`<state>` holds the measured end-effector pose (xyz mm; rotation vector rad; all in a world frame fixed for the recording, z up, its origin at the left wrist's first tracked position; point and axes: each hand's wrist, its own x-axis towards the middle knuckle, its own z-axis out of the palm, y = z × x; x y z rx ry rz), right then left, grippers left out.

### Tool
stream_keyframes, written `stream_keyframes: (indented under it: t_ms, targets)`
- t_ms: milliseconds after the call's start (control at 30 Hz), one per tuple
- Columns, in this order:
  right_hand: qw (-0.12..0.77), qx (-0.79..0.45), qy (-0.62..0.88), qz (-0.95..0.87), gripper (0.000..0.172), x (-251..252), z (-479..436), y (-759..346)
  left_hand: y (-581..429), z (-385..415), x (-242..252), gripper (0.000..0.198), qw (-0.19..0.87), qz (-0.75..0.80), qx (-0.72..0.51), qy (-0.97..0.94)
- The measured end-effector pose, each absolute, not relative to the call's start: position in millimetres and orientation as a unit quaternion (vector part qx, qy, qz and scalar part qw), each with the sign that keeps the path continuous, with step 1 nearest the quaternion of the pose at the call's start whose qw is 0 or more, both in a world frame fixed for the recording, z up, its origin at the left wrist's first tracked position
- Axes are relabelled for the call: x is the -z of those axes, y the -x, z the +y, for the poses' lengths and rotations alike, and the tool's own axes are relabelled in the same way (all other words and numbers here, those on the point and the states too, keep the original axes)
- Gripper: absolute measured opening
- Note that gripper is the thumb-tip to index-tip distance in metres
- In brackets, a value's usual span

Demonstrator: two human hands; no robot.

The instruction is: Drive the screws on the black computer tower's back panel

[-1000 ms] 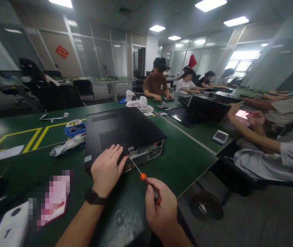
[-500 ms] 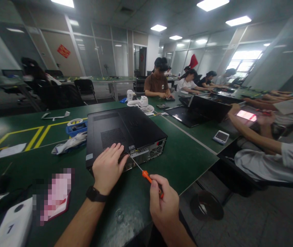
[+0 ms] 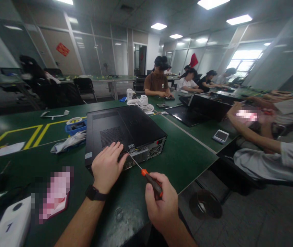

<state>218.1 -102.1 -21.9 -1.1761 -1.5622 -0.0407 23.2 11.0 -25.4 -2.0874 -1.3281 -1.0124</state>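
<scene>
Over our green desk [image 3: 181,159], our right grip [image 3: 163,204] squeezes a screwdriver [image 3: 144,173]; left grip [image 3: 107,166], spread, touches a computer case [image 3: 127,127]. Window [image 3: 245,61]: two o'clock.

Left hand [image 3: 107,166], right hand [image 3: 162,202] of wearer: two hands total
Screwdriver [image 3: 153,181]: quantity one
Wristwatch [image 3: 92,193]: one
Black cases [image 3: 143,121]: two units, one closed, one open
White fans [image 3: 147,109]: two units
Tape roll [image 3: 69,121]: one unit
Blue tray [image 3: 78,132]: one unit
Digital scale [image 3: 220,136]: one unit
White device [image 3: 12,219] marked "1": one unit
Pink-edged item [image 3: 57,192]: one unit
Round bin [image 3: 209,207]: one unit
Work gloves [image 3: 70,141]: bunched, exact count indeterminate
Red diamond sheet [image 3: 63,49]: one unit
Ceiling lights [image 3: 159,26]: at least five units
Co-workers [image 3: 155,84]: at least six persons in view
</scene>
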Motion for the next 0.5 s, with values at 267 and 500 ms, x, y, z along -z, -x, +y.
stream_keyframes:
  t_ms: [267,500]
  targets:
    - [0.566,0.039,0.483,-0.667,0.018,22.2,-100.4,-217.4,-23.0,10.6,25.3,0.033,0.229,-0.481,0.373,0.76]
    - [0.572,0.018,0.485,-0.662,0.018,20.7,-102.7,-218.2,-23.3,10.4,25.0,0.033,0.21,-0.489,0.371,0.761]
